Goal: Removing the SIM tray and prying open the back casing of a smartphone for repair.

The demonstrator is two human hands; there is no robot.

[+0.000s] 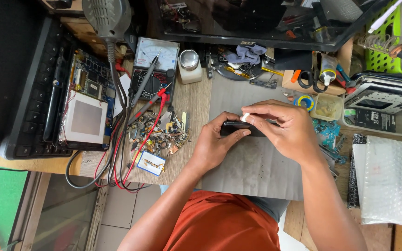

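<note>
Both arms come up from the bottom and meet over the grey mat point(252, 172). The left hand point(217, 144) sits above the mat's left part, wrist bent, fingers curled tight round a thin black phone point(238, 128). The right hand point(282, 128) is just right of it, palm down, fingertips point(250, 117) pinching a small white bit point(245, 117) on top of the phone
</note>
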